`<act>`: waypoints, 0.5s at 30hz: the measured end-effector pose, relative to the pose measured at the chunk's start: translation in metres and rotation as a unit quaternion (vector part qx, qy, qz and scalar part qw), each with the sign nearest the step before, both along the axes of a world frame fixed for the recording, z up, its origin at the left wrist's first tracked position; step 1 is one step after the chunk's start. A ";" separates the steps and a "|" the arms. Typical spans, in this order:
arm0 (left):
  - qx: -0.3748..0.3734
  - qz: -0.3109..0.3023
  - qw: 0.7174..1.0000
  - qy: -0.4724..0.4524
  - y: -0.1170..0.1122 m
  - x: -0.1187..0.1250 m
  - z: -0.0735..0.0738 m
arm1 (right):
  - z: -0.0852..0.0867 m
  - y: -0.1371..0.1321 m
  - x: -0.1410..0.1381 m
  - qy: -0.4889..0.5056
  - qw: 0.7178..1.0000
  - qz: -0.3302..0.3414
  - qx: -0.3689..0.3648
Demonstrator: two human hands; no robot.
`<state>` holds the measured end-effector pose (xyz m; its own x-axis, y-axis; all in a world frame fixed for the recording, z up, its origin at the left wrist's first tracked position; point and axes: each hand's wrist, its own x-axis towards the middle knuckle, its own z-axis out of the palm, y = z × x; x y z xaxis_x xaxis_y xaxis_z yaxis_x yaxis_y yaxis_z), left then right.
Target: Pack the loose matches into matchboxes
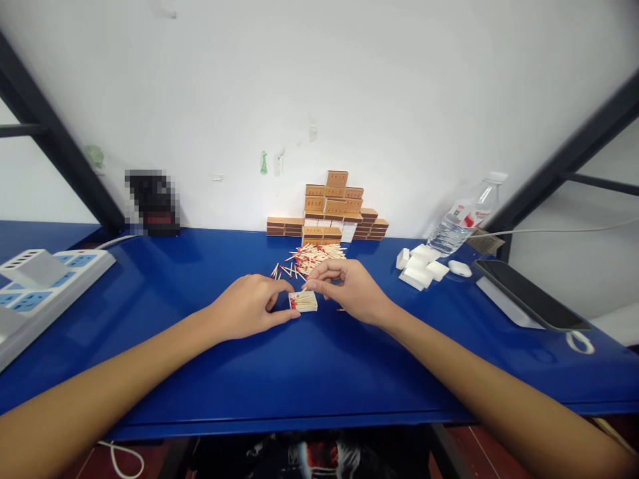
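Observation:
A small open matchbox tray (303,301) with red-tipped matches in it lies on the blue table (309,372). My left hand (252,307) rests beside it, fingers curled, thumb and fingertips touching the tray's left edge. My right hand (349,287) hovers at the tray's right side, fingers pinched together over it; whether a match is between them I cannot make out. A loose pile of matches (312,256) lies just behind both hands.
Stacked brown matchboxes (334,209) stand against the white wall. White inner trays (421,265) lie at right, with a water bottle (462,219), a white earbud case (460,268) and a dark phone (529,293). A white power strip (44,279) sits at left.

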<state>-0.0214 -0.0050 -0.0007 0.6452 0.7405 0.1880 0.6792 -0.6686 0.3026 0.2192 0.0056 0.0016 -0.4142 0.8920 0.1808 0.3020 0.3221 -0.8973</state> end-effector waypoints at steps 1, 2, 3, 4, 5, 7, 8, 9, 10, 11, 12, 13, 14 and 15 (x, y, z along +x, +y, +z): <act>-0.002 0.001 1.000 0.001 0.000 0.000 0.000 | -0.003 0.000 0.000 -0.014 1.000 -0.006 0.015; -0.002 0.002 1.000 0.001 0.000 0.000 0.000 | -0.005 0.001 0.000 -0.031 0.999 -0.013 0.035; -0.001 0.003 1.000 0.001 0.000 0.000 0.000 | -0.007 0.001 0.001 -0.049 0.997 -0.017 0.052; 0.000 0.003 1.000 0.000 0.000 -0.001 0.000 | -0.008 0.001 0.001 -0.066 0.996 -0.021 0.064; 0.001 0.004 1.000 -0.002 0.000 -0.001 0.000 | -0.010 0.001 0.002 -0.079 0.994 -0.022 0.068; -0.001 0.006 1.000 -0.006 0.000 -0.001 0.000 | -0.012 0.000 0.002 -0.101 0.993 -0.016 0.066; -0.002 0.005 1.000 -0.007 0.000 -0.001 0.000 | -0.013 0.000 0.003 -0.112 0.991 -0.012 0.066; -0.004 0.005 1.000 -0.007 0.001 -0.001 0.000 | -0.014 0.000 0.003 -0.121 0.990 -0.010 0.072; -0.005 0.004 1.000 -0.008 0.001 -0.001 0.000 | -0.015 0.000 0.003 -0.131 0.988 -0.009 0.083; -0.006 0.003 1.000 -0.008 0.001 -0.001 0.000 | -0.014 -0.001 0.003 -0.141 0.985 -0.007 0.096; -0.007 0.003 1.000 -0.008 0.001 -0.001 0.000 | -0.013 -0.001 0.004 -0.150 0.982 -0.004 0.111; -0.008 0.005 1.000 -0.009 0.002 -0.001 0.001 | -0.010 -0.001 0.006 -0.162 0.979 0.001 0.127; -0.010 0.007 1.000 -0.010 0.002 -0.001 0.001 | -0.006 -0.002 0.009 -0.174 0.974 0.007 0.143; -0.012 0.010 1.000 -0.013 0.002 -0.001 0.000 | -0.001 -0.002 0.013 -0.187 0.970 0.011 0.157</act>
